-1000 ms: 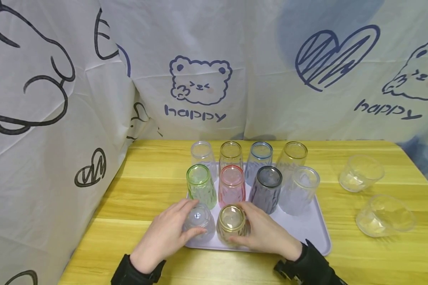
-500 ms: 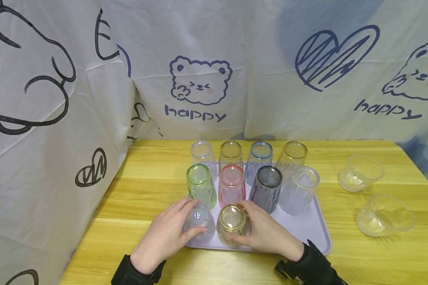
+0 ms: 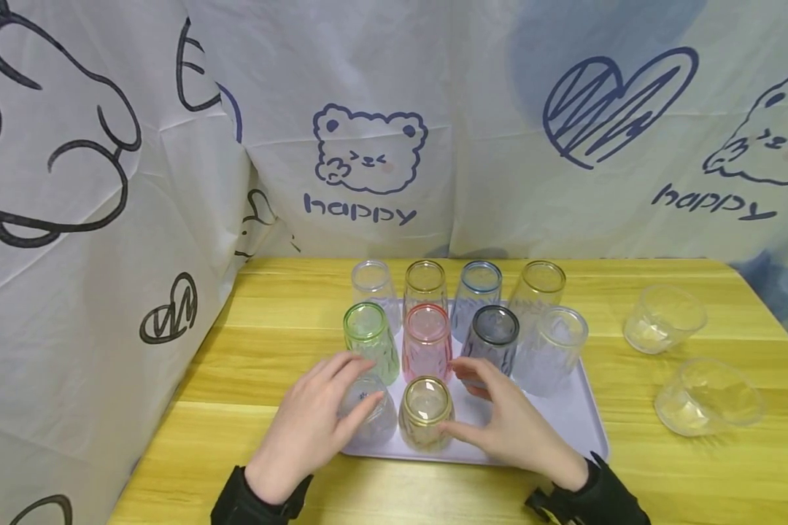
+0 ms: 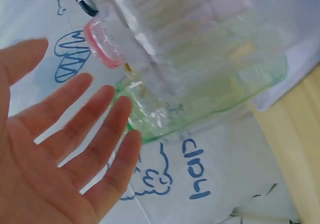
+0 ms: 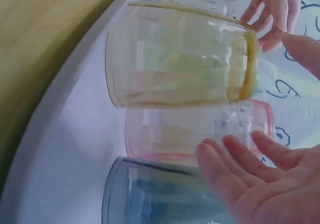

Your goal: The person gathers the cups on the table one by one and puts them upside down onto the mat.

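Observation:
Upside-down drinking glasses stand in rows on a pale lilac tray. My left hand is around the left side of a clear glass at the front left; its fingers look relaxed and spread in the left wrist view. Beside that stands an amber-rimmed glass. My right hand is spread to the right of it, fingers off the glass, thumb close to its side; whether the thumb touches it I cannot tell. Just behind are a green glass, a pink glass and a dark grey glass.
Another clear glass ends the middle row. Behind it runs a back row with a blue-rimmed glass. Two clear cups stand right of the tray on the wooden table. A printed curtain hangs behind.
My right hand has let go of the amber-rimmed glass and spread away to the right. The left hand's fingers have loosened and lifted slightly from the clear glass. Both glasses stay in place.

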The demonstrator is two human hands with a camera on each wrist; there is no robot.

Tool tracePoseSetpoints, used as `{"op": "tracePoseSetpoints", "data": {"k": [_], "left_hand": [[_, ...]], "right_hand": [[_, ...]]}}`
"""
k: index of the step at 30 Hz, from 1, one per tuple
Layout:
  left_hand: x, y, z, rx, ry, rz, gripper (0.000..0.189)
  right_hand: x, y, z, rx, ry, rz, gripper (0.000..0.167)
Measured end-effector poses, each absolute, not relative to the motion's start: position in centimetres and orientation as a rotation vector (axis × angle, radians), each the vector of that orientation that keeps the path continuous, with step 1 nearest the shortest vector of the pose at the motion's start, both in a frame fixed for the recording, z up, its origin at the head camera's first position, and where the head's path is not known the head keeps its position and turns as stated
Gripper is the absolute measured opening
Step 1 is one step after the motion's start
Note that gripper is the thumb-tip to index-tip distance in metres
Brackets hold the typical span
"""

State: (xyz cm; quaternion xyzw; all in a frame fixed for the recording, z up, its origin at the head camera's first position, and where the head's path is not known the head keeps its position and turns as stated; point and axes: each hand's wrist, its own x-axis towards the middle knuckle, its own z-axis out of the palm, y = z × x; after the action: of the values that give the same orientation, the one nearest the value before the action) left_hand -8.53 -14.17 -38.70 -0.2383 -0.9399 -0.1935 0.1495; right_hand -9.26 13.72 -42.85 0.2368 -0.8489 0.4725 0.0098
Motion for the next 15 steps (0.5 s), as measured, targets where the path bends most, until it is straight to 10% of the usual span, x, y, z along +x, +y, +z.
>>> {"op": "tracePoseSetpoints", "data": {"k": [15], "left_hand": [[-9.5, -10.0, -36.0, -0.840, -2.430, -0.629, 0.030]], "right_hand": [[-8.0, 18.9, -40.9, 0.662, -2.137, 1.740, 0.054]]}}
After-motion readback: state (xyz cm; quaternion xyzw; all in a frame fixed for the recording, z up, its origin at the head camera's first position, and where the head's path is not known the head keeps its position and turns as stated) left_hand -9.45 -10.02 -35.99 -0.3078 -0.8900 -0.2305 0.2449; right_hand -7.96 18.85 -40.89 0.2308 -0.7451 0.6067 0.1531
